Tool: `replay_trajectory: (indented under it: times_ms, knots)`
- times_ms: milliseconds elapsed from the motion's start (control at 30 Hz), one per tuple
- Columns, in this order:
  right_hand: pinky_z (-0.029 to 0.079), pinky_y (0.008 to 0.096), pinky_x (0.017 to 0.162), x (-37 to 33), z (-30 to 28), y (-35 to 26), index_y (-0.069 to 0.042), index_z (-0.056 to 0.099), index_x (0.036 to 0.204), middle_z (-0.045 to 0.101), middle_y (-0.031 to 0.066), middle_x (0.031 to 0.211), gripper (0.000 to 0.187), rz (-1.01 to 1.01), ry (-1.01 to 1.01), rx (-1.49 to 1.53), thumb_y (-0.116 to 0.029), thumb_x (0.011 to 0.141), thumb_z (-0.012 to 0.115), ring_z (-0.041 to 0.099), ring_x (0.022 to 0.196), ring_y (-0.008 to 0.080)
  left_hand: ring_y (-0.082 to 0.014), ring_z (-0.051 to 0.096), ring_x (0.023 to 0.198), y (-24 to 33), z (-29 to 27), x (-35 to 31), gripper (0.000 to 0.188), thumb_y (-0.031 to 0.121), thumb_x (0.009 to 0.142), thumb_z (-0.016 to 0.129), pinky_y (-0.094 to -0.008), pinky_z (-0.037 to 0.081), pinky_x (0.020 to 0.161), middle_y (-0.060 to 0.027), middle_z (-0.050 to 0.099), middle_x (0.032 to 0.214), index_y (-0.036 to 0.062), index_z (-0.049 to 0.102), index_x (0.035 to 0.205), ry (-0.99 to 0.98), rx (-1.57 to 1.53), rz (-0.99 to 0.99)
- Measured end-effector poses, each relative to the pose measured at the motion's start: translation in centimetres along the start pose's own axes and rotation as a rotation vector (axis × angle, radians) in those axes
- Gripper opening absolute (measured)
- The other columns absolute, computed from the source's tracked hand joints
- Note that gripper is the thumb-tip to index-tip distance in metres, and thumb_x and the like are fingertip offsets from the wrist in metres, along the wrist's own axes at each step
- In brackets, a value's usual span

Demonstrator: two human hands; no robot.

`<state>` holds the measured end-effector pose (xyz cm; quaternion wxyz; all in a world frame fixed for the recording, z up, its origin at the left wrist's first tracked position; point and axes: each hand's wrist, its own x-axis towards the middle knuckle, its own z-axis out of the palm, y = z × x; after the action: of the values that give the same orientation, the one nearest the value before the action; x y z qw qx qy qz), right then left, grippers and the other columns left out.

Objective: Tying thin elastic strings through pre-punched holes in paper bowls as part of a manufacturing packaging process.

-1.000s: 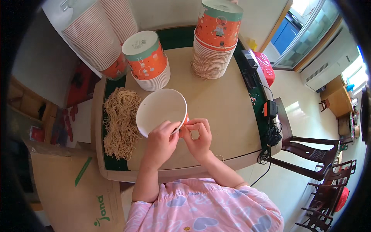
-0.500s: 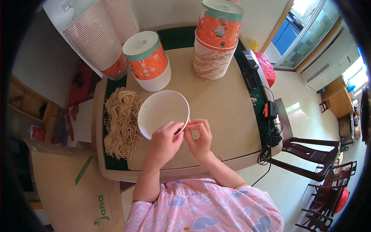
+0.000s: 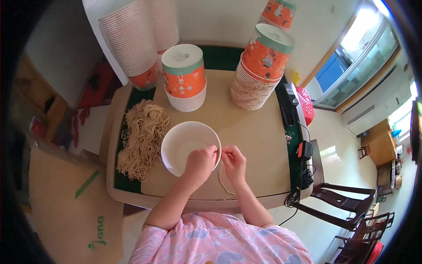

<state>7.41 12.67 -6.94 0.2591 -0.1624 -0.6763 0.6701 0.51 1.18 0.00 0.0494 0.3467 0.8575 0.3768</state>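
Curled closed, the grip of the left hand (image 3: 203,163) sits just inside the right side of the white-lined bucket (image 3: 180,143), but its fingertips are hidden, so I cannot tell what they have hold of. Just outside the same rim, the right hand (image 3: 236,166) brings thumb and forefinger together in a pinch, and a pale string (image 3: 220,176) curves down from there toward the near edge of the desk (image 3: 259,145); it seems caught in that pinch. With 1 hand on each side of the wall, the rim is probably kept steady and reachable from both faces. The bucket sits mouth up before the body, likely so its inside stays in view. A heap of string (image 3: 143,136) lies just to its left, handy to reach, while the shorter stack (image 3: 183,81) and taller stack (image 3: 266,57) of upturned buckets stand farther back, presumably out of the hands' way. The left forearm (image 3: 169,202) slants rightward, back of the hand up; the right forearm (image 3: 252,202) leans inward to meet it
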Motion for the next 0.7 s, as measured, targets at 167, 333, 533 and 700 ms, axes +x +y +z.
replay_trajectory:
  times_ms: [167, 333, 533, 700]
  knots:
    - [0.050, 0.0249, 0.071, 0.0, -0.4, -3.6, 0.000, 0.051, 0.117, 0.064, 0.0101, 0.088, 0.027, 0.209, -0.095, 0.160, 0.006, 0.090, 0.052, 0.059, 0.076, 0.0119, -0.0338, 0.064, 0.066, -0.6, 0.0, -0.1, 0.005, 0.006, 0.085, 0.059, -0.0400, 0.050, 0.059, -0.0174, 0.064, 0.073, 0.0027, 0.062, 0.085, 0.069, -0.058, -0.025]
    - [0.052, 0.0258, 0.069, -0.7, -0.9, -6.5, -0.001, 0.043, 0.127, 0.065, 0.0129, 0.093, 0.037, 0.175, -0.143, 0.302, 0.008, 0.091, 0.044, 0.059, 0.072, 0.0124, -0.0276, 0.067, 0.067, -1.3, -1.3, -0.2, 0.004, 0.004, 0.084, 0.061, -0.0358, 0.051, 0.060, -0.0146, 0.066, 0.074, 0.0008, 0.060, 0.087, 0.025, -0.331, -0.068]
    - [0.050, 0.0240, 0.058, 0.3, 0.7, -8.1, -0.009, 0.045, 0.132, 0.066, 0.0070, 0.093, 0.047, 0.074, -0.221, -0.228, 0.005, 0.089, 0.053, 0.058, 0.063, 0.0091, -0.0248, 0.068, 0.070, -1.3, -2.1, -0.2, 0.006, 0.005, 0.085, 0.061, -0.0331, 0.053, 0.064, -0.0142, 0.067, 0.077, -0.0009, 0.060, 0.087, -0.050, -0.325, -0.063]
    - [0.048, 0.0275, 0.054, 0.9, 1.0, -7.7, -0.012, 0.048, 0.132, 0.064, 0.0066, 0.085, 0.054, -0.139, -0.222, -0.483, 0.005, 0.082, 0.060, 0.057, 0.057, 0.0119, -0.0185, 0.067, 0.074, -1.2, -2.4, -0.5, 0.033, -0.001, 0.081, 0.064, -0.0310, 0.054, 0.065, -0.0107, 0.065, 0.079, 0.0015, 0.052, 0.112, -0.001, -0.510, -0.046]
